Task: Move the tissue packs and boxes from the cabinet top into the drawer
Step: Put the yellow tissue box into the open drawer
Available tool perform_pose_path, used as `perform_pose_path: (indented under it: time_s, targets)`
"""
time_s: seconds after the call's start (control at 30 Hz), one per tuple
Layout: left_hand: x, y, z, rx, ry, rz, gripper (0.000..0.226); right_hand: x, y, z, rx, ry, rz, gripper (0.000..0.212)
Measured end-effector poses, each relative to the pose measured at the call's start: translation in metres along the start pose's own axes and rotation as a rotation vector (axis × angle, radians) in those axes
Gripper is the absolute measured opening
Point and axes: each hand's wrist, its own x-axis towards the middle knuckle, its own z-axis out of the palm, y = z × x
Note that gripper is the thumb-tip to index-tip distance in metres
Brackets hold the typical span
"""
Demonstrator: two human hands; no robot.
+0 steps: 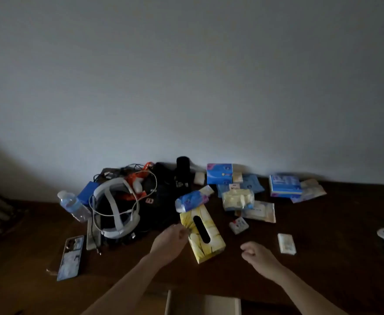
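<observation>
The yellow tissue box (203, 233) lies just right of the left grip (170, 243), whose curled fingers hold its long edge. The right grip (258, 253) hovers right of the box, loosely curled, holding nothing. Tissue packs (237, 198) lie beyond both on the dark desk (322, 258); the open drawer (202, 303) sits nearer, between them.

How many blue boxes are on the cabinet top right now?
2. One blue cardboard box stands at the back, behind the clear pack of yellow tissues; a second blue cardboard box lies further right. More may be hidden under the clutter.
</observation>
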Motion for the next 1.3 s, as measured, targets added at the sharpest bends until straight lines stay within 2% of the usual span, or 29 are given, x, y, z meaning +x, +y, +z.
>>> perform_pose_path:
  time_s: [0.13,0.27,0.4,0.57,0.63,0.77,0.9,1.07,1.13,1.23,1.3]
  targets:
    - [0.061,0.022,0.053,0.209,-0.196,0.111,0.043,0.065,-0.013,0.003,-0.141,-0.034,-0.005,0.044]
    - [0.094,0.011,0.121,0.455,-0.389,0.133,0.077,0.122,0.002,0.01,-0.243,0.053,0.009,0.06]
    - [0.088,-0.015,0.17,0.504,-0.307,0.176,0.097,0.175,0.019,0.01,-0.323,0.162,0.089,0.071]
    - [0.09,-0.04,0.193,0.542,-0.092,0.277,0.089,0.223,0.009,0.0,-0.316,0.444,0.058,0.084]
    - [0.092,-0.044,0.201,0.585,-0.082,0.289,0.086,0.241,-0.001,-0.006,-0.34,0.466,0.014,0.086]
    - [0.096,-0.049,0.209,0.646,-0.106,0.289,0.084,0.267,-0.011,0.0,-0.523,0.325,0.084,0.076]
    - [0.095,-0.046,0.207,0.657,-0.097,0.286,0.083,0.267,-0.01,0.014,-0.527,0.475,0.069,0.046]
    - [0.088,-0.033,0.201,0.674,-0.104,0.2,0.081,0.219,0.0,0.019,-0.283,0.712,-0.121,0.017]
    - [0.083,-0.023,0.196,0.697,-0.112,0.175,0.086,0.19,0.008,0.023,-0.244,0.734,-0.203,0.016]
    - [0.073,-0.014,0.186,0.736,-0.144,0.174,0.109,0.151,0.024,0.032,-0.268,0.739,-0.298,0.018]
    - [0.057,-0.015,0.179,0.726,-0.16,0.189,0.114,0.13,0.032,0.039,-0.225,0.757,-0.335,0.017]
